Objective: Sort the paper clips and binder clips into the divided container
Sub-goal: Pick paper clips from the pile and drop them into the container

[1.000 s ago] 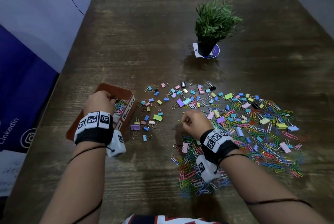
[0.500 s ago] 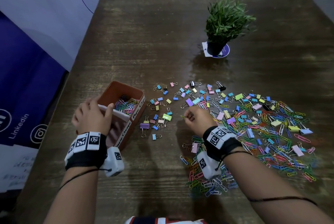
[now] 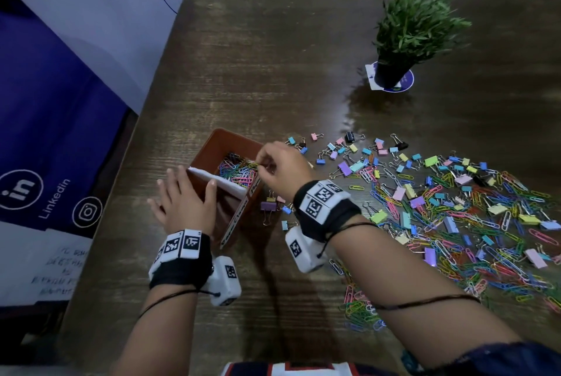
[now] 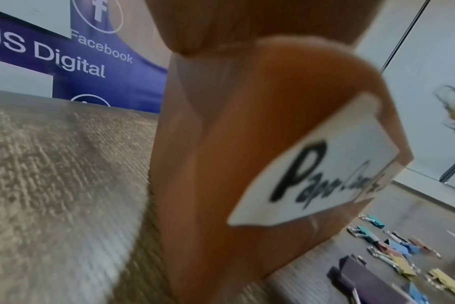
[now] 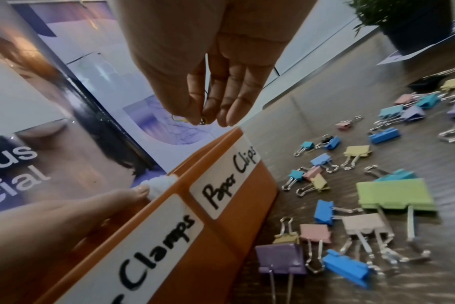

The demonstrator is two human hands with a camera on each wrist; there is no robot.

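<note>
The brown divided container (image 3: 226, 140) stands at the table's left; its far compartment holds several coloured paper clips (image 3: 238, 169), behind a white divider (image 3: 218, 179). My right hand (image 3: 260, 165) hovers over that compartment and pinches one yellowish paper clip (image 5: 203, 121) between thumb and fingers. My left hand (image 3: 185, 196) lies over the near compartment with straight fingers, its thumb (image 5: 133, 194) touching the divider. Labels on the container's side read "Paper Clips" (image 5: 229, 179) and "Clamps" (image 5: 153, 244). Loose binder clips (image 3: 349, 163) lie right of the container, and a wide mixed pile (image 3: 455, 224) lies further right.
A potted plant (image 3: 403, 38) stands on a coaster at the back right. A blue and white banner (image 3: 60, 102) hangs past the table's left edge, close to the container. Binder clips (image 5: 364, 205) lie right beside the container's labelled wall.
My right hand has carried the paper clip left from the pile to above the container's far compartment. My left hand has slid back to the near compartment and straightened its fingers.
</note>
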